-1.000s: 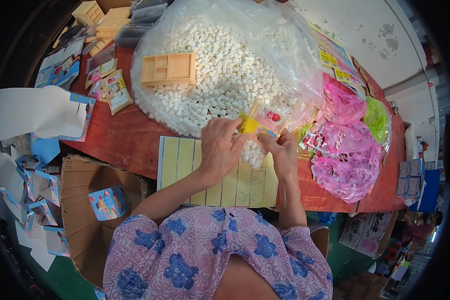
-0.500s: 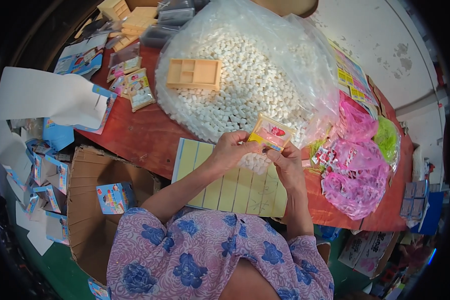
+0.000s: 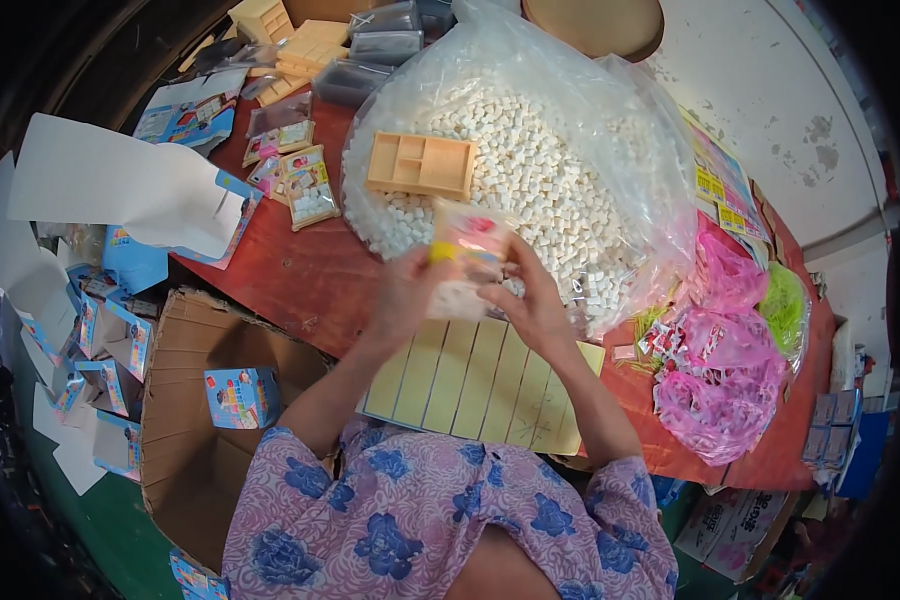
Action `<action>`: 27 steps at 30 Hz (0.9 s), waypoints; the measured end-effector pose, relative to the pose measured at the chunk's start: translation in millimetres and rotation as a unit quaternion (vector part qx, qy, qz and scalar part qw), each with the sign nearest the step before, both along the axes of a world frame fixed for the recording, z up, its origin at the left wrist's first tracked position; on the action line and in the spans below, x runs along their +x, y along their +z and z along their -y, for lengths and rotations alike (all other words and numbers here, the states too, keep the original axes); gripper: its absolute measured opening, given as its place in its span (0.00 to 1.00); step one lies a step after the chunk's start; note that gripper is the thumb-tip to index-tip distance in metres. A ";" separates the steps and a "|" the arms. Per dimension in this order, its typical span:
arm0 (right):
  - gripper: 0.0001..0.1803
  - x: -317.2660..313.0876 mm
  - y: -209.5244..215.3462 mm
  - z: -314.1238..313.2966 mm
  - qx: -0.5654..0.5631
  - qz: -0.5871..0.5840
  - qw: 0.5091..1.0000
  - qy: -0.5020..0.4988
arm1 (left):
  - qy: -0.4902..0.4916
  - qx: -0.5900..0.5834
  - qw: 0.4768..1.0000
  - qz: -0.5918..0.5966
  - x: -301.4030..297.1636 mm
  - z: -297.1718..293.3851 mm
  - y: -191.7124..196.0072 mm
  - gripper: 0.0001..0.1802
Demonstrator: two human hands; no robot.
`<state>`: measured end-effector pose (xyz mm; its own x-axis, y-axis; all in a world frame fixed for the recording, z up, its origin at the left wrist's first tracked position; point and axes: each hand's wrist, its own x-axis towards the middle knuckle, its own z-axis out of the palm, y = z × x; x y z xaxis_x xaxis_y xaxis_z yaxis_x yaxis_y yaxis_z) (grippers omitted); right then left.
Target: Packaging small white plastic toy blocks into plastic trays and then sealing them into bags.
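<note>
Between my two hands is a small filled packet (image 3: 467, 245) with pink, yellow and white parts, blurred by motion; white pieces show at its lower end. My left hand (image 3: 405, 290) is closed on its left side, the fingers smeared. At its right edge, my right hand (image 3: 532, 300) grips it with bent fingers, the thumb toward the lower corner. Just beyond lies a big clear plastic bag (image 3: 410, 95) full of small white cubes (image 3: 530, 170). A pale tray with compartments (image 3: 422, 165) rests on the cubes. Below my hands is a yellow lined board (image 3: 480, 385).
Filled packets (image 3: 308, 187) lie on the red table (image 3: 300, 285) at the left. Pink plastic bags (image 3: 720, 375) and a green bundle (image 3: 782, 300) sit at the right. A cardboard box (image 3: 185, 400) holding a blue printed box (image 3: 242, 398) stands lower left, beside folded blue cartons (image 3: 120, 335).
Both hands have moved left and slightly up with the packet, turning it more upright. The whole view has shifted a little.
</note>
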<state>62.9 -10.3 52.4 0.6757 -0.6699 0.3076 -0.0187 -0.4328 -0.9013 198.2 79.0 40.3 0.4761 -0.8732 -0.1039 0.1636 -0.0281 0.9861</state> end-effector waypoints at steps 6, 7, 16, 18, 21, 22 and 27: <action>0.12 68.9 17.8 36.7 -0.371 -0.082 0.923 -0.054 | 0.244 -0.012 0.970 0.003 94.4 -6.6 -5.1 0.12; 0.09 81.7 9.7 44.2 -0.416 -0.161 0.894 -0.039 | 0.249 -0.013 0.969 0.007 109.5 -8.1 -12.6 0.12; 0.03 99.4 -16.6 49.3 -0.549 -0.283 0.786 0.030 | 0.344 0.096 0.919 0.165 153.3 -8.8 -63.5 0.18; 0.03 93.3 -19.3 54.5 -0.548 -0.334 0.766 0.044 | 0.354 0.276 0.807 0.385 129.6 3.7 -39.6 0.25; 0.03 93.4 -13.3 54.0 -0.543 -0.314 0.778 0.032 | 0.360 0.278 0.748 0.484 126.0 1.8 -49.9 0.29; 0.03 92.9 -10.9 54.5 -0.541 -0.293 0.788 0.022 | 0.393 0.233 0.664 0.592 123.9 0.4 -58.0 0.28; 0.06 79.5 -11.0 52.3 -0.505 -0.168 0.846 -0.047 | 0.260 0.016 0.892 0.369 66.6 2.2 -4.6 0.21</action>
